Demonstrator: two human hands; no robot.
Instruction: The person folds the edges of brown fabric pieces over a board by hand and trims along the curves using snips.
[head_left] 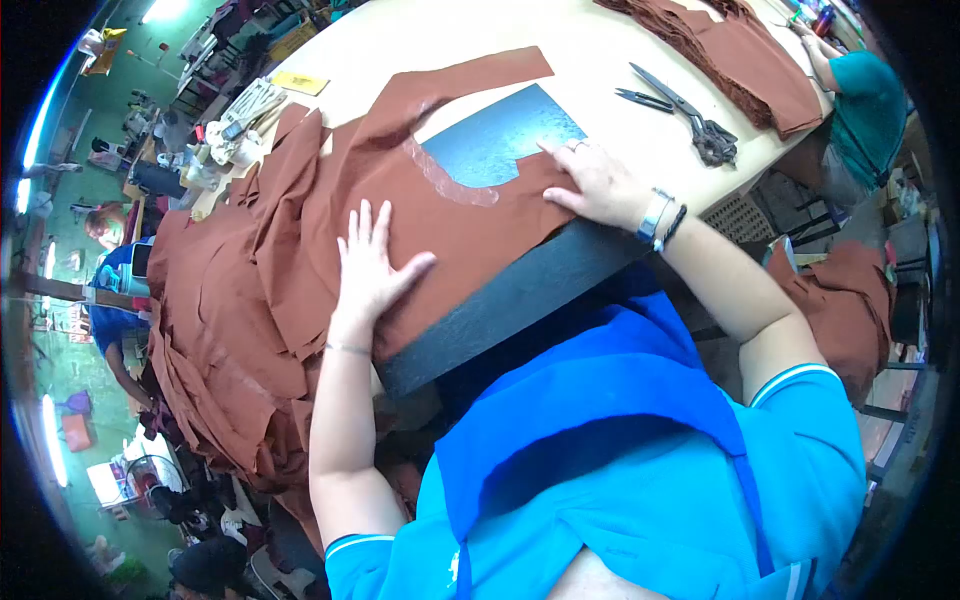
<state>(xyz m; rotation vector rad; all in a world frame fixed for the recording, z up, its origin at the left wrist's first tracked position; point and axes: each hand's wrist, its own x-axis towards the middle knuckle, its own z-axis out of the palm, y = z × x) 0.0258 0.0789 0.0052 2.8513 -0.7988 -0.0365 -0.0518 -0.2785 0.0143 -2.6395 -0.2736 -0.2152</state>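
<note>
Rust-brown fabric point(480, 250) with a curved cut-out lies over a dark board point(520, 305) at the table's near edge. A shiny translucent strip point(458, 185) follows the curve, and a glossy blue-grey surface point(490, 135) shows through the opening. My left hand point(372, 265) rests flat on the fabric, fingers spread. At the fabric's right end is my right hand point(605, 185), its thumb and fingers apart, fingertips touching the cloth's edge. Large dark-handled scissors point(705, 130) and a smaller pointed black tool point(643, 99) lie to the right of it.
Crumpled brown fabric point(225, 300) heaps over the table's left side. Stacked brown pieces point(745, 60) lie at the far right, near a co-worker's teal sleeve point(868, 85). A yellow paper point(300, 82) sits at the back. Another person point(115, 320) is at the left.
</note>
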